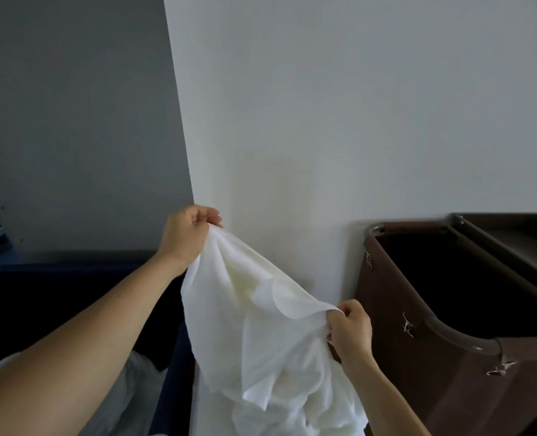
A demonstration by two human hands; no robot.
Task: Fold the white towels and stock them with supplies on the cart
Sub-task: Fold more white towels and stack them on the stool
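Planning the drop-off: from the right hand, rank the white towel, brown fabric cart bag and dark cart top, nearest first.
1. White towel: in right hand's grip.
2. Brown fabric cart bag: just right.
3. Dark cart top: beyond bag, upper right.

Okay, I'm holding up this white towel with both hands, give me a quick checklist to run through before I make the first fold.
1. Left hand has a hold on the white towel: ok, it pinches the top edge.
2. Right hand has a hold: ok, it grips the cloth lower down.
3. Hands level: not ok, the left is higher.
4. Towel spread flat between the hands: not ok, it hangs bunched and creased.
5. Both hands on corners: cannot tell.
6. Cart close by: ok, it stands right beside the right hand.
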